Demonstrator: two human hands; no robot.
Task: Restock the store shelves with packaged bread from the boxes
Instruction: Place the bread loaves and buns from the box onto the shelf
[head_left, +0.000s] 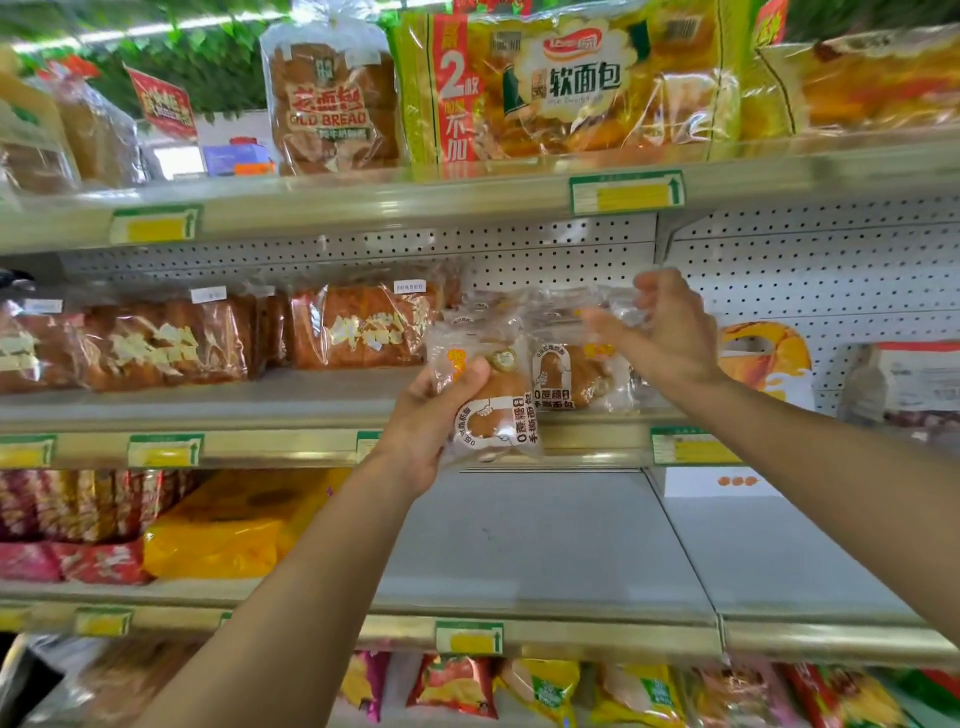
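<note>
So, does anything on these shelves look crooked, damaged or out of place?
Nothing looks damaged or spilled. The left hand grips a bread packet in front of the middle shelf, not yet placed; the right hand pinches the top of a packet on the shelf.

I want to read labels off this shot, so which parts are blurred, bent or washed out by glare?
Head view: the right hand and the clear pack top it pinches are motion-smeared; the shelf edges bow from the wide lens; glare streaks the big soft-bread bag; far left packs are soft; the pack in the left hand reads sharply.
</note>
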